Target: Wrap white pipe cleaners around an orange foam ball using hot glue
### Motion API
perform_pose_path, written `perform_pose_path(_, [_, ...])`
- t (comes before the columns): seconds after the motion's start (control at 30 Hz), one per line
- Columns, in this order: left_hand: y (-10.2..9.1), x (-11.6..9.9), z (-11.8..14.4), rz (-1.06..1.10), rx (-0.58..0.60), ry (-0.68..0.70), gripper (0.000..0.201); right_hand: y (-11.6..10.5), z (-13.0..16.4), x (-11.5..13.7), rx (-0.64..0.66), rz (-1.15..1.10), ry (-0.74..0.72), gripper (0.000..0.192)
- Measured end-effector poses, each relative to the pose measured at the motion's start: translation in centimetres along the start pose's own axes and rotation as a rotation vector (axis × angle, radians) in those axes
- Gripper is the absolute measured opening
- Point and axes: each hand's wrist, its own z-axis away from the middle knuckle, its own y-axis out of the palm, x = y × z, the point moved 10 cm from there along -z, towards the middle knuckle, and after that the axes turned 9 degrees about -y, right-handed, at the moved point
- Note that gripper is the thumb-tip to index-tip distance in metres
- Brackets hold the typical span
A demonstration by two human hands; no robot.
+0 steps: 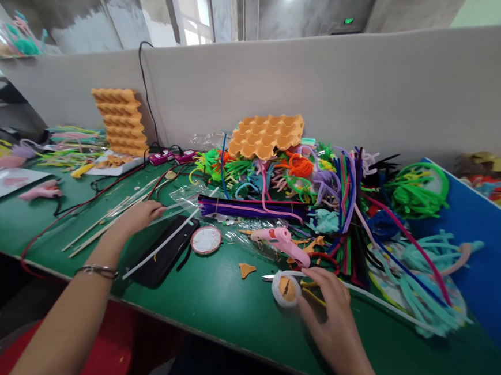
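Observation:
My right hand (331,312) has its thumb and fingers around the right edge of a small egg-carton cup (286,290) wrapped in white pipe cleaner, whose loose white end trails off to the right. A pair of scissors (268,278) lies partly under the cup, its tip and yellow handle showing. My left hand (148,214) reaches over the table beside clear plastic wrapping (179,206), fingers drawn together; what they pinch, if anything, is hidden. Near it, a white pipe cleaner (163,243) lies across a black phone (153,266).
A pink glue gun (283,242), a round white-filled lid (206,240) and a torn carton scrap (246,270) lie mid-table. Behind are pipe cleaner bundles (253,209) and an egg carton (266,135). Wooden sticks (109,220) lie left; a blue panel (479,252) borders the right.

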Motion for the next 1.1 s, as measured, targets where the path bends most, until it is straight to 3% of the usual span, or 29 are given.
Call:
perform_pose_path(0.1, [-2.0,0.0,0.4,-0.096,-0.007,-0.049,0.031,-0.2,-0.1,0.3,-0.004,0.011,-0.022,0.026])
perform_pose_path(0.23, [-3.9,1.0,1.7,-0.231,0.117,-0.232,0.026,-0.2,-0.1,0.1,0.002,0.002,-0.011,0.026])
perform_pose_path(0.37, [-6.1,0.4,3.9,-0.293,0.141,-0.352,0.026,0.0,-0.2,0.3,0.003,0.005,-0.011,0.025])
perform_pose_path(0.4, [-6.8,0.3,4.6,-0.313,0.11,-0.398,0.026,0.0,-0.2,0.4,0.0,0.008,-0.013,0.025])
perform_pose_path(0.47, [-9.3,-0.7,5.7,-0.329,-0.08,-0.443,0.025,-0.6,-0.4,0.5,-0.022,0.015,-0.009,0.024])
perform_pose_path(0.57, [-10.7,-2.8,7.0,-0.237,-0.223,-0.43,0.025,-3.2,-0.6,-0.1,-0.122,0.048,0.024,0.015])
perform_pose_path(0.67, [-9.5,-5.1,7.4,-0.022,-0.198,-0.32,0.03,-6.7,-0.5,-2.0,-0.192,0.167,0.107,0.013])
perform_pose_path(0.77, [-7.6,-7.3,7.4,0.135,-0.119,-0.185,0.031,-7.8,-1.2,-3.7,-0.092,0.226,0.082,0.017])
perform_pose_path(0.87, [-5.5,-9.3,7.4,0.228,-0.02,-0.111,0.03,-5.4,-3.2,-3.9,0.158,0.153,-0.059,0.024])
perform_pose_path(0.93, [-4.6,-10.8,7.4,0.31,-0.013,-0.073,0.03,-2.4,-4.2,-4.0,0.41,0.14,-0.108,0.026])
perform_pose_path(1.0, [-3.7,-13.0,7.3,0.38,0.011,-0.002,0.029,-0.8,-5.4,-4.0,0.494,0.142,-0.126,0.025])
perform_pose_path(1.1, [-1.2,-17.4,7.1,0.404,0.202,0.168,0.026,0.8,-6.2,-3.8,0.581,0.136,-0.143,0.024])
